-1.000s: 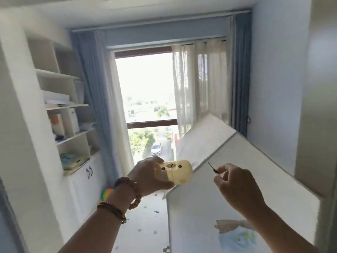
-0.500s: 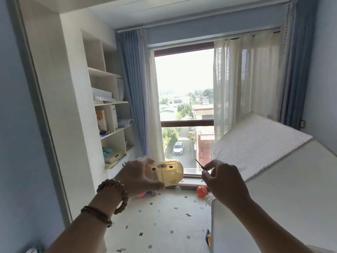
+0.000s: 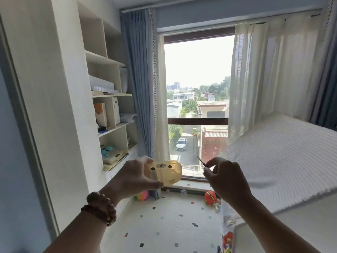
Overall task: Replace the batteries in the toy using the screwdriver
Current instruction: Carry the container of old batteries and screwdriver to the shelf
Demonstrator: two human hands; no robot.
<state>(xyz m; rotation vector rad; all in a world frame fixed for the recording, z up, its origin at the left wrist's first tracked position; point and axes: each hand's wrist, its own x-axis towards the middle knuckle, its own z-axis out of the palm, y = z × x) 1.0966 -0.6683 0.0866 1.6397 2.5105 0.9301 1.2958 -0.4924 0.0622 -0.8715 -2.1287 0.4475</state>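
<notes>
My left hand grips a rounded, translucent yellow toy with a bear face, two dark eyes and a nose, held up in the air in front of the window. To its right, my right hand pinches a small thin screwdriver. The dark tip of the screwdriver points up and left toward the toy, a short gap away. Most of the screwdriver's handle is hidden in my fingers. Bead bracelets sit on my left wrist.
White shelves with boxes and books line the left wall. A big window with curtains is straight ahead. A bed with a white ribbed cover fills the right. Balls and small toys lie on the speckled floor below.
The view has swung left and down, showing more shelves and floor. Both hands stay raised together, with the toy and the screwdriver still held a short gap apart.
</notes>
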